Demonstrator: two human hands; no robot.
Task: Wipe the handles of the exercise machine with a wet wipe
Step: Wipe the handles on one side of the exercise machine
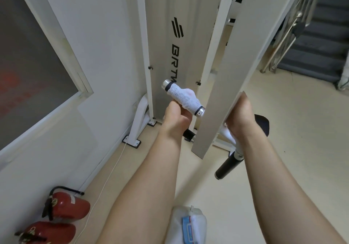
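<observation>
1. Two hands are up at the machine (160,36). My left hand (177,118) holds the wipe (181,96) wrapped round the handle (167,84). The thumb is on the near side and the fingers (186,116) curl under and behind it.
2. My right hand (239,117) is on the edge of the white beam (226,64). Its fingers hook behind the beam, tips hidden.
3. The handle sits tilted just left of the beam. Metal caps are bare at both ends and the wipe covers the middle.
4. Handling, my guess: the wipe is thin, soft and damp, likely to bunch or slide if held loosely. The handle is stiff. Best hold is round the middle, twisting, then sliding out to each cap.
5. A black handle (227,166) hangs lower right, uncovered. The wipe pack (187,225) is below my arms.
</observation>
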